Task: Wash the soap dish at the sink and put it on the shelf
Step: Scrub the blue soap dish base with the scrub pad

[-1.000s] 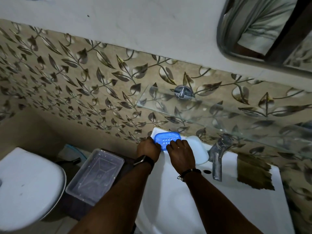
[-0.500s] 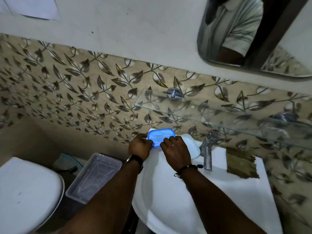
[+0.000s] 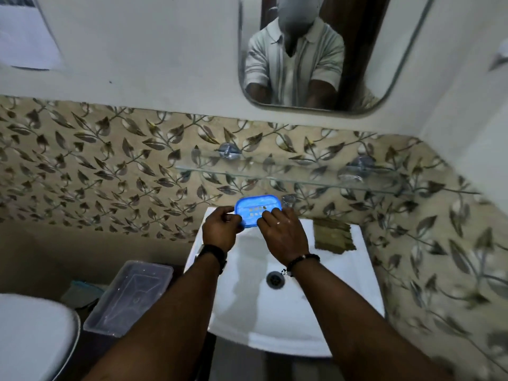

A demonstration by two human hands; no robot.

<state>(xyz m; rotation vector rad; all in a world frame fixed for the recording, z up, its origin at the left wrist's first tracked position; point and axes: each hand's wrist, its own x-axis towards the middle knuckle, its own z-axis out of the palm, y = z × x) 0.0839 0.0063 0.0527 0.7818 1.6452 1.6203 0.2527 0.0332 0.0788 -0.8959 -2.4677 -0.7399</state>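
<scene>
View from the head, read left to right. A white toilet lid [image 3: 30, 342] and a clear plastic container [image 3: 129, 294] lie at the near left, beside the white sink [image 3: 275, 334]. Over the sink's far rim, the left hand [image 3: 220, 231] grips the left end of the blue soap dish [image 3: 257, 209], its fingers [image 3: 237, 220] curled round the edge. The right hand [image 3: 284, 236] holds the right end, its fingers [image 3: 268, 215] bent over the near rim; its thumb is hidden. The slotted dish is thus held in the air with its open face toward the camera, just left of the tap [image 3: 288, 200] and below the glass shelf [image 3: 316, 179]. A brown cloth [image 3: 332, 237] rests on the sink's right ledge.

Whether water runs cannot be told, so the step is judged to be handling the dish at the tap. To do it well, both hands should probably keep hold of opposite ends, since wet plastic slips. The dish should stay over the basin so that drips fall toward the drain [image 3: 274, 279]. Any lift should clear the shelf's near edge before setting down flat.
</scene>
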